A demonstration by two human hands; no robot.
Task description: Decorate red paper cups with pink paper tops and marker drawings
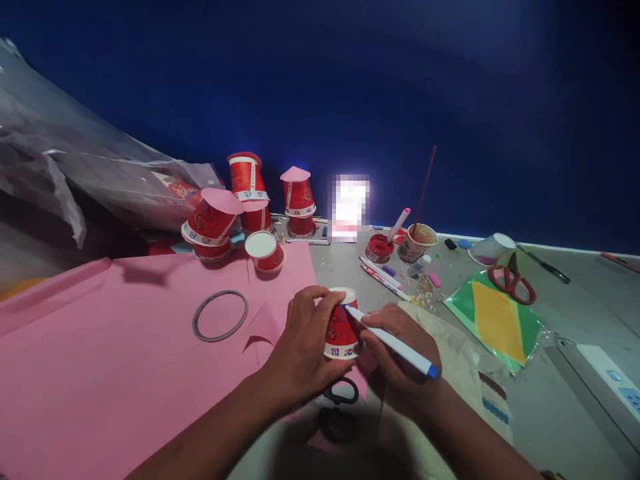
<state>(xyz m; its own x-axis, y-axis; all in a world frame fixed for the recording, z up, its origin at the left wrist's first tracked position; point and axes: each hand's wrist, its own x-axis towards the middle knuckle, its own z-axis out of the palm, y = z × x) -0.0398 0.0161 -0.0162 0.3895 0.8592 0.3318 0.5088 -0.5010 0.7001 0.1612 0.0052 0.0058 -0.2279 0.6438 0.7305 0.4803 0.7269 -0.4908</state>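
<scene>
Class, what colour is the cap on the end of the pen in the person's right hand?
Blue. The pen has a white barrel, seen in the head view.

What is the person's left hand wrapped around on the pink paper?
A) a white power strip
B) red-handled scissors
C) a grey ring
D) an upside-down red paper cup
D: the left hand grips an upside-down red paper cup standing on the pink paper sheet, while the right hand holds a white marker with a blue cap against its side.
</scene>
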